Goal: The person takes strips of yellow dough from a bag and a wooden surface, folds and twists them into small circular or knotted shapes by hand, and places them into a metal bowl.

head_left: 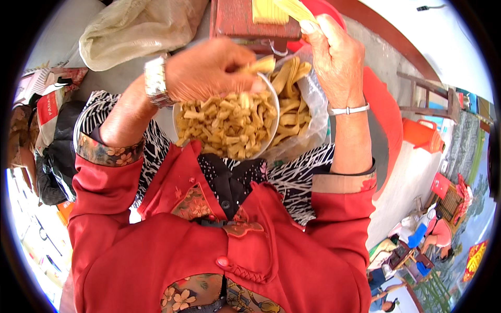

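My left hand [209,70], with a watch on its wrist, is closed around a tan folded strip [262,65] that sticks out past the fingers. It hovers over a white-rimmed bowl [276,116] on my lap. Short tan pieces [229,125] fill this bowl. Higher up at the right, my right hand [336,55], wearing a bangle, pinches a pale yellow flat strip [295,8] between thumb and fingers. Beside the bowl, a clear plastic bag [317,117] holds longer tan strips [292,94]. What the strips are made of I cannot tell.
Ahead stands a dark red wooden stool [232,21] bearing a yellow ridged block [270,12]. A pale sack [141,34] lies left of it. Rightward are a red round-edged object [386,115], an orange jug [422,135] and a wooden chair [428,96]. Black bags [62,141] sit at far left.
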`<action>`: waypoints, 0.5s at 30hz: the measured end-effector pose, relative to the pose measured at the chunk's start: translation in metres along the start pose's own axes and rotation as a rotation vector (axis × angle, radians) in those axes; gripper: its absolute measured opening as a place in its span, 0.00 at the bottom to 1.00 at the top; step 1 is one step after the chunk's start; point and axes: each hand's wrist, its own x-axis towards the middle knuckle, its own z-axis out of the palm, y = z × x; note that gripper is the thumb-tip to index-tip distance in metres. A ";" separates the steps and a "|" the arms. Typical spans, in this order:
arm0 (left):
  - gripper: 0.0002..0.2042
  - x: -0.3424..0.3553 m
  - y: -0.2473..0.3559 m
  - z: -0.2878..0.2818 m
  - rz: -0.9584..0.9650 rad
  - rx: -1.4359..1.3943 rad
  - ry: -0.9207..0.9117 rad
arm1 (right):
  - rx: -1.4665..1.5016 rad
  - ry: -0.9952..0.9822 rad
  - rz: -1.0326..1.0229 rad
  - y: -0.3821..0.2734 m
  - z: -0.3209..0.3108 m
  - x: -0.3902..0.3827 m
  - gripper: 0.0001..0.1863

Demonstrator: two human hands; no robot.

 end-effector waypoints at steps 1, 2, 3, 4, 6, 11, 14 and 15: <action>0.19 0.001 -0.008 0.010 0.138 0.144 -0.030 | 0.027 -0.028 -0.005 -0.007 0.001 -0.002 0.13; 0.19 0.004 -0.026 0.021 0.051 0.310 -0.145 | 0.055 -0.056 -0.009 -0.010 0.001 -0.006 0.13; 0.18 0.004 -0.035 0.032 0.052 0.373 -0.176 | 0.049 -0.074 -0.048 -0.008 0.002 -0.007 0.13; 0.18 0.005 -0.043 0.043 0.057 0.438 -0.215 | 0.038 -0.089 -0.081 0.000 0.004 -0.007 0.13; 0.17 0.004 -0.058 0.060 0.039 0.580 -0.226 | 0.235 -0.056 0.020 -0.012 0.007 -0.009 0.13; 0.14 0.003 -0.064 0.060 -0.011 0.698 -0.206 | 0.083 -0.208 -0.016 -0.032 0.005 -0.012 0.14; 0.12 0.010 -0.025 0.044 -0.298 0.215 -0.081 | 0.210 -0.139 -0.039 -0.029 0.016 -0.025 0.14; 0.12 0.010 -0.015 0.038 -0.414 -0.021 -0.046 | 0.221 -0.124 -0.112 -0.035 0.018 -0.028 0.11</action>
